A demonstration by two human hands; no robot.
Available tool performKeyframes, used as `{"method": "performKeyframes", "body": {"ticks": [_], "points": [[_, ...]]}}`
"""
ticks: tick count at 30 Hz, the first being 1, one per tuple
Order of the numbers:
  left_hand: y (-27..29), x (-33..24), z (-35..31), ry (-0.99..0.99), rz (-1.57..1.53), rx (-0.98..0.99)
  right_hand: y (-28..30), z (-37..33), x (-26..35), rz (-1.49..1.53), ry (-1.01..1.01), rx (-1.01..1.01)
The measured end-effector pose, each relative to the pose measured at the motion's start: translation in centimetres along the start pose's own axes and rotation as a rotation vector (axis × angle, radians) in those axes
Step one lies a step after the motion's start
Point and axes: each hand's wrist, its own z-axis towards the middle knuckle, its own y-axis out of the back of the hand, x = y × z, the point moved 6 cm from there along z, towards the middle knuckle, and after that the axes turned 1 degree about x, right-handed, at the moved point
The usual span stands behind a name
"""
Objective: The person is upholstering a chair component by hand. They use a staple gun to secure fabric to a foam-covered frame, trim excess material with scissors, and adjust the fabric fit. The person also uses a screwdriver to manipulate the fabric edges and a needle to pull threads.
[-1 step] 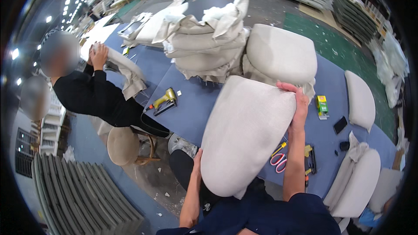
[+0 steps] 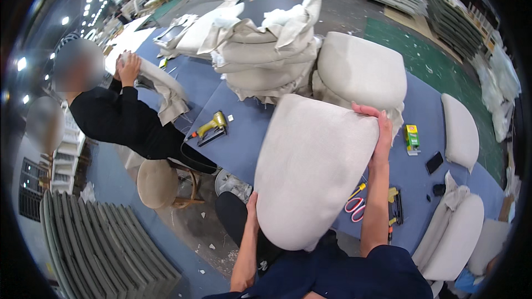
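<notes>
A pale beige upholstered chair cushion [image 2: 313,171] is tilted up in front of me, its smooth rounded face toward me. My left hand [image 2: 252,206] grips its lower left edge, with the fingers mostly hidden behind it. At the upper right corner, my right hand [image 2: 381,133] wraps round the edge, thumb and fingers partly visible. Just behind it on the blue table [image 2: 249,133] lies another padded cushion [image 2: 363,69]. A tall pile of fabric-covered cushions [image 2: 266,61] stands beside that one. Below my right forearm are red-handled scissors [image 2: 354,209], a yellow cutter [image 2: 357,189] and a staple gun [image 2: 395,207].
Another staple gun [image 2: 211,127] lies on the table's left part. A co-worker in black [image 2: 130,113] handles a cushion [image 2: 158,80] there. To the right are a yellow-green box [image 2: 412,139], a phone [image 2: 434,163] and more cushions [image 2: 461,130]. Grey panels [image 2: 105,243] stand at lower left.
The whole view has shifted very slightly to the right. Both hands keep the same hold on the chair cushion.
</notes>
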Motion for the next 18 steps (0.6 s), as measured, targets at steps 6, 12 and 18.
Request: {"method": "performKeyframes", "body": {"ticks": [6, 12, 18], "points": [[1.1, 5.6, -7.7, -0.046, 0.100, -0.451, 4.7, 5.8, -18.4, -0.110, -0.289, 0.106], [-5.4, 1.1, -12.5, 0.355, 1.351, -0.176, 8.0, -8.2, -30.3, -0.918, -0.213, 0.197], [-12.2, -4.1, -3.8, -0.340, 1.870, 0.022, 8.6, -10.5, -28.9, -0.981, -0.279, 0.041]]}}
